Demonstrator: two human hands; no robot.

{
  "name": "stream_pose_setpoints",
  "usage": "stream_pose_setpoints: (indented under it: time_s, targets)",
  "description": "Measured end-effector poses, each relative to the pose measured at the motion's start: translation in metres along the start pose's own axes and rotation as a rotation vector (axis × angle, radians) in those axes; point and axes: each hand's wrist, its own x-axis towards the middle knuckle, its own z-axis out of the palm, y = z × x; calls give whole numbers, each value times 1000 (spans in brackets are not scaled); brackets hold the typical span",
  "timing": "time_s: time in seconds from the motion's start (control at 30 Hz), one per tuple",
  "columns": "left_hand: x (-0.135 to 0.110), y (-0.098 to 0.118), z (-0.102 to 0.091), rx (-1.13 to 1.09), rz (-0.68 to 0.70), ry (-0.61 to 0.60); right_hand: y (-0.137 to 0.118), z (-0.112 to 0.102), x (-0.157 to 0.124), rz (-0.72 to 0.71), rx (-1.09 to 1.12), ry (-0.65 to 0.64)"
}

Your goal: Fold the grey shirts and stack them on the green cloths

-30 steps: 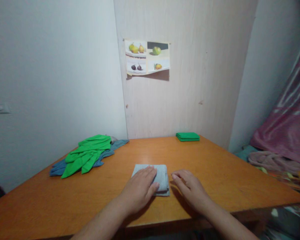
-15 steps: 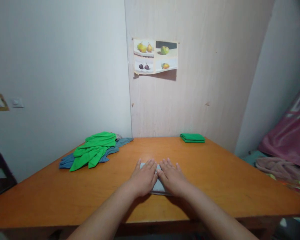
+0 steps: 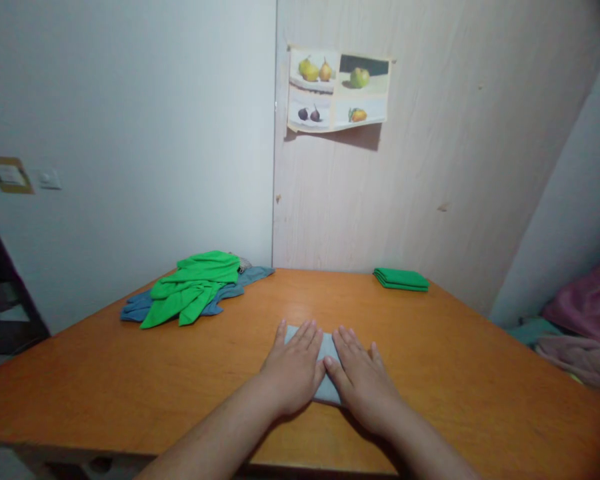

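A folded light grey-blue cloth (image 3: 329, 389) lies flat on the wooden table near its front edge. My left hand (image 3: 296, 367) rests palm down over the cloth's left part, fingers stretched out and pointing away from me. Over the right part lies my right hand (image 3: 357, 377), also flat, with its fingers extended and thumb pointing towards the left hand. A strip of the cloth shows between the two hands; its sides are covered by them. Neither hand grips anything.
A loose heap at the back left has a bright green cloth (image 3: 195, 287) over a blue-grey cloth (image 3: 136, 307). At the far right edge of the table (image 3: 220, 393) sits a folded green cloth (image 3: 401, 280). Beyond the right side are pink fabrics (image 3: 587, 300). A fruit picture sheet (image 3: 336, 93) hangs on the wall.
The camera view has shifted and tilted slightly. My hands have moved a little apart, so more of the grey-blue cloth shows between them.
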Motion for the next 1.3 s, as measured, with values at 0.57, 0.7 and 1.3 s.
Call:
stream_pose_setpoints:
  time_s: [0.57, 0.7, 1.3]
  targets:
    - [6, -2, -17, -88, -3, -119, 2, 5, 2, 19, -11, 2]
    - [27, -16, -34, -170, 37, -170, 1, 4, 4, 17, -14, -14]
    - [73, -88, 32, -1120, -268, 317, 64, -10, 76, -79, -24, -115]
